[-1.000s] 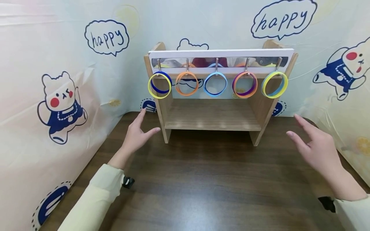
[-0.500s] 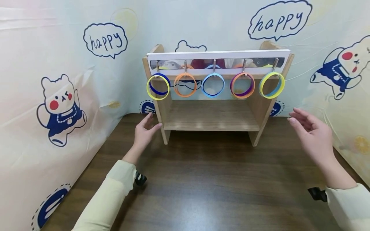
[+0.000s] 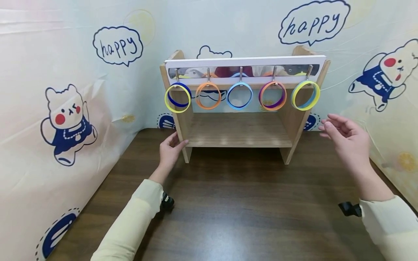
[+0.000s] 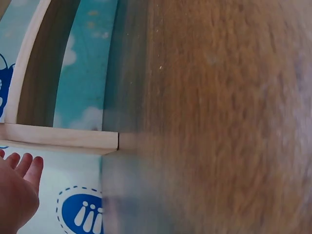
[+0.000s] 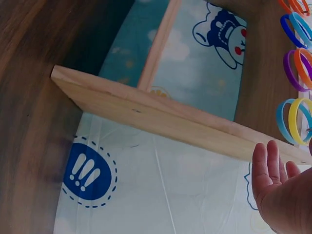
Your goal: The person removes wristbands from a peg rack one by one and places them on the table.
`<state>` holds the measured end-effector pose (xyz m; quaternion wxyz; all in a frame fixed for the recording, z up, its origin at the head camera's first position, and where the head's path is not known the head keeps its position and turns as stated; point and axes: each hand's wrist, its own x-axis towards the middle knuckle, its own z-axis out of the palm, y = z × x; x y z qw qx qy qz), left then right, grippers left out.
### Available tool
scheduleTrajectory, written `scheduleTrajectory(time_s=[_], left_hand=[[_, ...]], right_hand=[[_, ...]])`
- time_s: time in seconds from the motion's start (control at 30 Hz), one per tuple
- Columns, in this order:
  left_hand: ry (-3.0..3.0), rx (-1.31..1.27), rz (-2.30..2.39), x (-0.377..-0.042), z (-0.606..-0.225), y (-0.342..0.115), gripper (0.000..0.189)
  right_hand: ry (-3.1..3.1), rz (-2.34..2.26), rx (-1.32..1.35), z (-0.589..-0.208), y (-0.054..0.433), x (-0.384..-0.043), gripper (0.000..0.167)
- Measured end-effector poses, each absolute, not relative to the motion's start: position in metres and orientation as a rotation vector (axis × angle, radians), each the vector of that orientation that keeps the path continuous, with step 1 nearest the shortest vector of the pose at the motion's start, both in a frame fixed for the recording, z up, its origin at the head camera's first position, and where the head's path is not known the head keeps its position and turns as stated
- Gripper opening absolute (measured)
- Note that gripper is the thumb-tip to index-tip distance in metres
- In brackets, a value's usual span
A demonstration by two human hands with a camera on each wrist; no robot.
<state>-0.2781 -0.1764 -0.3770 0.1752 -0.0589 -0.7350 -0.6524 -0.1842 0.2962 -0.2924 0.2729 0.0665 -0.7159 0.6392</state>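
Note:
A light wooden stand (image 3: 240, 130) carries a white bar (image 3: 209, 81) with metal pegs along its front. From them hang a yellow and blue ring (image 3: 167, 102), an orange ring (image 3: 197, 103), a light blue ring (image 3: 228, 102), an orange and purple ring (image 3: 261, 101) and a yellow and light blue ring (image 3: 294, 102). My left hand (image 3: 169, 152) is at the stand's left side panel, thumb across its front edge, fingers on the outer side; firm contact cannot be told. My right hand (image 3: 352, 145) is apart from the right side panel (image 5: 185, 126), fingers loosely bent, holding nothing.
The stand is on a dark brown wooden table (image 3: 228, 203). Behind and beside it hangs a printed cloth (image 3: 65, 47) with cartoon bears and "happy" bubbles. Black straps with small devices show at both cuffs.
My left hand has moved right and forward to the stand's left panel. The right hand has come left, nearer the stand, its fingers bending more. The rings hang as before.

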Motion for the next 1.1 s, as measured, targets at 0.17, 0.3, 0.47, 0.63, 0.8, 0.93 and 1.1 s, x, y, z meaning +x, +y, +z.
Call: scheduleTrajectory(time_s=[0.17, 0.3, 0.47, 0.63, 0.8, 0.93, 1.1], left_hand=[[-2.084, -0.093, -1.839, -0.291, -0.394, -0.181, 0.049], [-2.056, -0.072, -1.860, -0.301, -0.407, -0.185, 0.049], [-2.026, -0.066, -1.851, -0.302, -0.408, -0.182, 0.045], [-2.017, -0.084, -1.834, -0.301, -0.409, -0.183, 0.044], [-2.021, -0.090, -1.828, -0.301, -0.410, -0.183, 0.041], [-2.029, -0.091, -1.816, -0.302, -0.412, -0.182, 0.040], [-2.004, -0.109, -1.836, -0.304, -0.414, -0.180, 0.041]], right_hand=[[-1.838, 1.906, 0.194, -0.285, 0.292, -0.185, 0.033], [-1.784, 2.035, 0.193, -0.279, 0.290, -0.187, 0.037], [-1.701, 2.202, 0.221, -0.272, 0.288, -0.191, 0.038], [-1.682, 2.278, 0.226, -0.266, 0.284, -0.197, 0.035], [-1.679, 2.318, 0.216, -0.261, 0.282, -0.204, 0.034], [-1.673, 2.343, 0.219, -0.258, 0.281, -0.207, 0.033], [-1.687, 2.334, 0.193, -0.256, 0.280, -0.209, 0.034]])
